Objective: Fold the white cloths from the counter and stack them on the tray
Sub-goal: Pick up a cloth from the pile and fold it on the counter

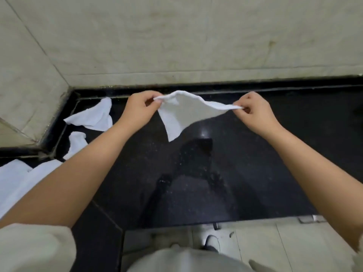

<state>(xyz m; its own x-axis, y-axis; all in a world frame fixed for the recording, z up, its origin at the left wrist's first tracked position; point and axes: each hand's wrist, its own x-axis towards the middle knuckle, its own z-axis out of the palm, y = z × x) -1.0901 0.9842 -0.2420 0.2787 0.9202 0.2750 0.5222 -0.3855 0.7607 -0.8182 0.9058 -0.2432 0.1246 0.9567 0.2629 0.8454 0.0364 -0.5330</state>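
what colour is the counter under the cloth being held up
Black with fine pale speckles, glossy; the counter shows best in the head view.

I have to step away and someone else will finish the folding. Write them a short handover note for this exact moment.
Left hand: pinches one corner of a white cloth.
Right hand: pinches the opposite corner; the cloth hangs stretched between them above the black counter, unfolded.
Other cloths: a crumpled one at the back left of the counter, another nearer, and more white fabric at the left edge.
Tray: not in view, so I cannot tell how many are stacked.
Left to do: fold the held cloth, place it on the tray, then do the loose ones.
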